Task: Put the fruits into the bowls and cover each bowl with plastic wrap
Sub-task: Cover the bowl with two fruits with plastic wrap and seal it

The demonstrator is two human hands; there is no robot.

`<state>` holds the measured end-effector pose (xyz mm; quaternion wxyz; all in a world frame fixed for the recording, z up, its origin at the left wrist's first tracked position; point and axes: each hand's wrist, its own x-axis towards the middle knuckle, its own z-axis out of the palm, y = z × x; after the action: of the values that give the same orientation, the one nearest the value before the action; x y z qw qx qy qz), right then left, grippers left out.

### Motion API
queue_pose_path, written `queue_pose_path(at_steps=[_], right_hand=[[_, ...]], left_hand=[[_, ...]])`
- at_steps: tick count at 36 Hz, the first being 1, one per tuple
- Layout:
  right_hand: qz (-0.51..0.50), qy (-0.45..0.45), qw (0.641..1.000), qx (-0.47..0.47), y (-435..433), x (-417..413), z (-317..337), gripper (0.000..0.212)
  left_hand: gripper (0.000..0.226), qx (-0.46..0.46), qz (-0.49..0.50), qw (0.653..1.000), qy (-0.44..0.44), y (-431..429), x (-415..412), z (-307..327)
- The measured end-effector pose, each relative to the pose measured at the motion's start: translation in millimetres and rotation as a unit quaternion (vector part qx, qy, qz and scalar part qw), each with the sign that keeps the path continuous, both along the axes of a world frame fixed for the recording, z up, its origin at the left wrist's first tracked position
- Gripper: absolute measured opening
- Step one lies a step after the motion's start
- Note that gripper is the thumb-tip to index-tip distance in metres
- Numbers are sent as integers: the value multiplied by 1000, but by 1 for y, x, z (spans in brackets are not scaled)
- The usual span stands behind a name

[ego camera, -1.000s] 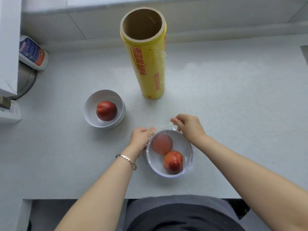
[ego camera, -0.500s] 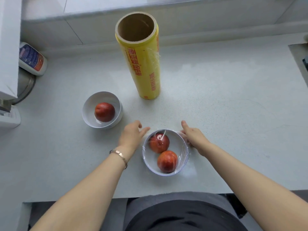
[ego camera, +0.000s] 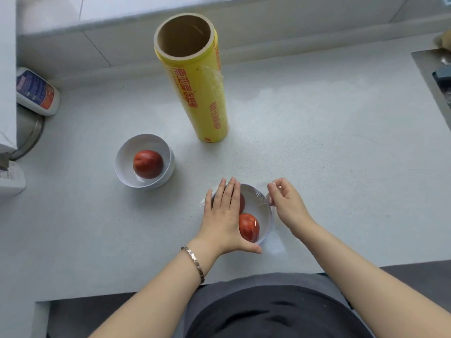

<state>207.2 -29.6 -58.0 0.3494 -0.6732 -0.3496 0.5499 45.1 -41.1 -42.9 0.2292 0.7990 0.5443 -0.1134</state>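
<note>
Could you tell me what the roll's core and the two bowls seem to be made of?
Roll core: likely cardboard, matte brown. Near bowl and far bowl: smooth glossy white, probably ceramic, possibly plastic.

The yellow roll (ego camera: 195, 79), standing beyond both hands, carried red Chinese characters running down its side, with a second line of smaller red print along its right flank; neither line came out sharp enough to read. Far to the left of the left hand (ego camera: 224, 215), a white bottle (ego camera: 36, 92) bore a blue and red label with print too small and blurred to read. Nothing else showed any writing.
</note>
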Motion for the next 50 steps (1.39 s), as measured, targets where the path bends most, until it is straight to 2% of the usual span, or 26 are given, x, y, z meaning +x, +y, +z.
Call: queue_pose_path(at_steps=[13, 17, 23, 27, 30, 33, 35, 37, 40, 43, 45, 47, 50], right_hand=[[-28, -155, 985, 68, -5, 2, 2, 21], [-31, -185, 982, 35, -3, 9, -9, 17], [-24, -174, 984, -29, 2, 1, -22, 18], [-8, -181, 982, -46, 8, -1, -23, 27], [-42, -131, 987, -80, 6, 3, -22, 41], [-99, 14, 986, -134, -1, 10, -20, 47], [-74, 95, 976, -182, -8, 14, -19, 45], [-24, 135, 968, -212, -15, 15, -19, 41], [-12, 136, 969, -206, -17, 13, -21, 36], [5, 129, 969, -213, -12, 10, -19, 46], [18, 135, 963, -231, -7, 9, -16, 47], [5, 160, 950, -269, -2, 9, -15, 38], [-6, 182, 937, -300, 1, 7, -12, 23]], left_hand=[[144, -1, 15, 1000, -1, 1, 3, 6], [145, 3, 18, 1000, 2, 0, 3, 6], [144, 9, 23, 1000, -11, 0, 5, 6], [137, 35, 84, 995, -34, -3, 9, 1], [142, 7, 149, 988, -27, -7, 16, 4], [136, -6, 233, 972, -30, -8, 21, 7], [131, -25, 273, 961, -47, -9, 21, 9], [130, -44, 289, 955, -54, -8, 18, 12], [138, -36, 227, 972, -39, -4, 9, 18], [144, -41, 74, 996, -17, 7, -2, 21], [144, -51, -14, 999, 12, 15, -3, 21], [144, -53, -64, 996, 35, 21, -1, 19], [143, -57, -88, 993, 51, 26, 2, 15]])
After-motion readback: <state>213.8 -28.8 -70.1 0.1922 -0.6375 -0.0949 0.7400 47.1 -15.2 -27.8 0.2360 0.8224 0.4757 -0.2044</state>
